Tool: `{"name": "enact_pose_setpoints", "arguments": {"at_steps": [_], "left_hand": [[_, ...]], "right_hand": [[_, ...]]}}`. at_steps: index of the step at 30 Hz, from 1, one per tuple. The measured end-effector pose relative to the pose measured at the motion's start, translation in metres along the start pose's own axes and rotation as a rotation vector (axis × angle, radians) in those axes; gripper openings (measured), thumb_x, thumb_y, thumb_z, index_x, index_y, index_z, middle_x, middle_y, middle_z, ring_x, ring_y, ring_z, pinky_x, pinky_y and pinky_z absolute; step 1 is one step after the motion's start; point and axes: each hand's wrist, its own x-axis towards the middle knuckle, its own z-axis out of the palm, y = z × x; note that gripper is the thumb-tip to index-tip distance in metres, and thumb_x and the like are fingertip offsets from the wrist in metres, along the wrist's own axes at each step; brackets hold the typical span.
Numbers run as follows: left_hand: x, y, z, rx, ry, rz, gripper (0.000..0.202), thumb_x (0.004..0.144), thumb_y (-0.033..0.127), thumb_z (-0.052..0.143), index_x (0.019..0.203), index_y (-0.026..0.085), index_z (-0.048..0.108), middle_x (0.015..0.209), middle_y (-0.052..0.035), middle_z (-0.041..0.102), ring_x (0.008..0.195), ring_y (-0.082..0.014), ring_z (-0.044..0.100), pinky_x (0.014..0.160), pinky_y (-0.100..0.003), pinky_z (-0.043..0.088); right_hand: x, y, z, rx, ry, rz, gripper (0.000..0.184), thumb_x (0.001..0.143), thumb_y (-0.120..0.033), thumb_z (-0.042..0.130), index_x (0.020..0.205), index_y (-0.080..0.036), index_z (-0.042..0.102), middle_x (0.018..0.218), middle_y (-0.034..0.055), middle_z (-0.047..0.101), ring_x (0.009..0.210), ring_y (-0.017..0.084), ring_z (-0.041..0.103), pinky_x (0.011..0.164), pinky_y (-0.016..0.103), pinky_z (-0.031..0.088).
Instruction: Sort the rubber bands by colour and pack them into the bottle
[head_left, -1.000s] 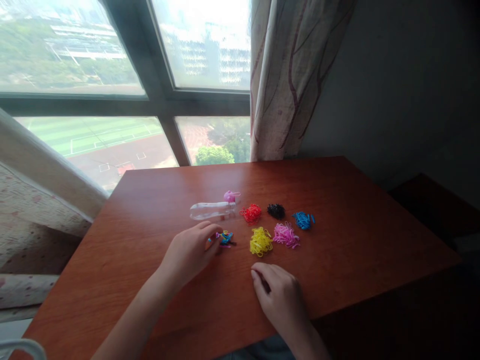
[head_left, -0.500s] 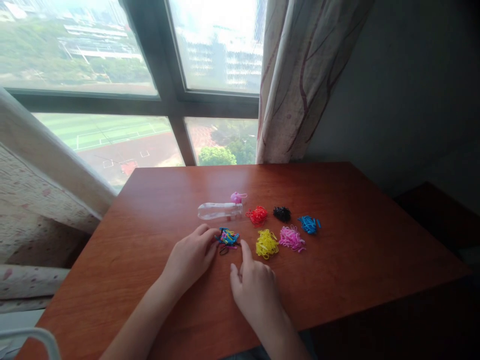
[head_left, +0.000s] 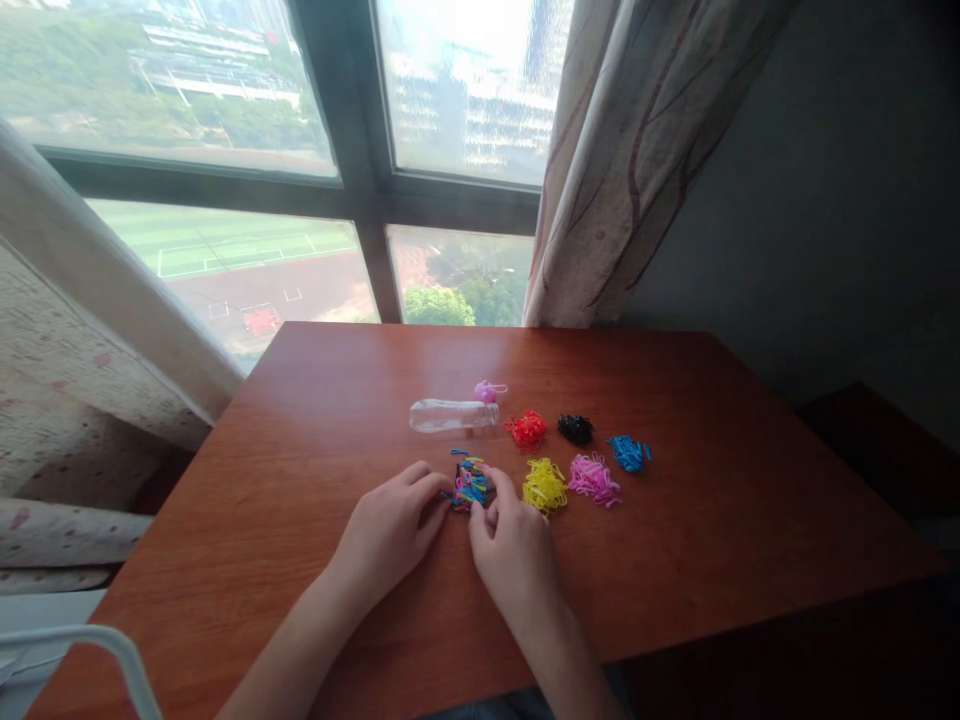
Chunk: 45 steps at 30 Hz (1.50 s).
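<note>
A small heap of mixed-colour rubber bands lies on the table between my hands. My left hand rests at its left edge, fingers curved and thumb a little apart, fingertips touching the bands. On the other side, my right hand has its index finger and thumb apart around the heap's right edge. To the right are sorted heaps: yellow bands, pink bands, red bands, black bands and blue bands. One loose blue band lies just beyond the mixed heap.
A clear plastic bottle lies on its side behind the mixed heap, with a pink cap-like piece beside its neck. The brown wooden table stands against a window with curtains. A white curved bar is at lower left.
The mixed heap is more spread out, and a blue band now lies apart above it. My right index finger has bent in over the heap's right side. The view has shifted slightly.
</note>
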Motion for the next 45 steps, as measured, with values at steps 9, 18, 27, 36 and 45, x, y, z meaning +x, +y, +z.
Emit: {"name": "enact_pose_setpoints", "arguments": {"at_steps": [9, 18, 27, 36, 45], "left_hand": [[0.000, 0.000, 0.001, 0.041, 0.014, 0.007, 0.017, 0.093, 0.026, 0.048, 0.093, 0.024, 0.065, 0.095, -0.0011, 0.064, 0.081, -0.0161, 0.064, 0.069, -0.026, 0.045], [-0.001, 0.003, -0.001, 0.034, 0.031, 0.006, 0.019, 0.093, 0.026, 0.047, 0.093, 0.024, 0.066, 0.096, -0.0021, 0.065, 0.078, -0.0156, 0.064, 0.068, -0.025, 0.045], [-0.001, 0.008, -0.002, -0.150, 0.023, 0.034, 0.016, 0.092, 0.024, 0.051, 0.092, 0.023, 0.067, 0.088, -0.0006, 0.063, 0.069, -0.0118, 0.058, 0.065, -0.022, 0.044], [-0.003, 0.009, -0.006, -0.063, -0.008, 0.049, 0.016, 0.092, 0.031, 0.053, 0.094, 0.024, 0.067, 0.089, -0.0012, 0.064, 0.072, -0.0134, 0.061, 0.064, -0.023, 0.044], [-0.001, 0.008, 0.001, 0.073, -0.042, 0.071, 0.008, 0.087, 0.031, 0.061, 0.091, 0.025, 0.064, 0.086, 0.0012, 0.063, 0.075, -0.0143, 0.063, 0.064, -0.022, 0.042]], "right_hand": [[-0.013, 0.009, -0.004, 0.074, 0.097, -0.054, 0.021, 0.088, -0.018, 0.049, 0.105, -0.019, 0.061, 0.064, -0.0026, 0.066, 0.059, 0.017, 0.065, 0.058, 0.025, 0.037], [-0.023, 0.023, -0.002, 0.009, 0.133, -0.105, 0.017, 0.091, -0.019, 0.048, 0.098, -0.021, 0.063, 0.066, -0.0011, 0.066, 0.059, 0.018, 0.064, 0.057, 0.025, 0.036], [-0.022, 0.025, -0.002, -0.063, 0.117, -0.113, 0.017, 0.092, -0.015, 0.048, 0.088, -0.021, 0.064, 0.073, 0.0000, 0.069, 0.065, 0.017, 0.066, 0.059, 0.024, 0.034], [-0.019, 0.025, -0.004, 0.066, 0.154, -0.097, 0.020, 0.093, -0.022, 0.048, 0.088, -0.021, 0.067, 0.075, 0.0006, 0.070, 0.066, 0.016, 0.065, 0.063, 0.024, 0.037], [-0.017, 0.026, -0.005, 0.230, 0.155, -0.109, 0.021, 0.093, -0.026, 0.048, 0.091, -0.021, 0.068, 0.074, 0.0011, 0.070, 0.065, 0.015, 0.064, 0.065, 0.022, 0.042]]}}
